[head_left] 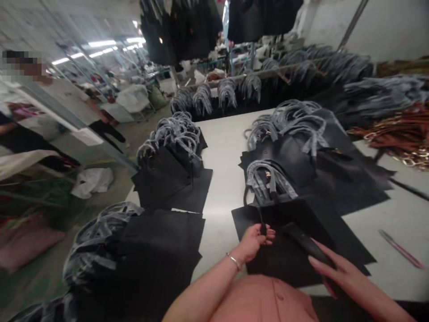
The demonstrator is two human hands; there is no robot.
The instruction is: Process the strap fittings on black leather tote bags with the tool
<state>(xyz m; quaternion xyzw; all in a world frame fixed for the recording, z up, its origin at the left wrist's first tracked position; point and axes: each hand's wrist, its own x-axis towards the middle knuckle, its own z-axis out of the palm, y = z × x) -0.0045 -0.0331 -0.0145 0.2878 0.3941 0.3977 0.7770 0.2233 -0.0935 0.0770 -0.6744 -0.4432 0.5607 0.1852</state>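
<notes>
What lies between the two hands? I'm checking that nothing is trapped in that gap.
In the head view, only the black bag panel lies between the left hand and the right hand, crossed by a dark strip that the right hand's fingertips touch.

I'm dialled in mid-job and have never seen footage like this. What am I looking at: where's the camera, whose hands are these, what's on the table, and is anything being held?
There is no machine here. The one picture comes from a camera worn on a person's head, looking forward and down, so the two bare arms at the bottom are that person's own.

The left hand, with a bracelet at the wrist, is closed around a thin black strap of the black bag just in front. The right hand lies flat, fingers stretched out, on a dark flap of the same bag; it grips nothing that I can see.

On the white table lie several stacks of black bags with plastic-wrapped handles. A pink pen-like tool lies at the right, and brown straps with metal fittings are heaped at the far right.

Another person stands at the far left, apart.
</notes>
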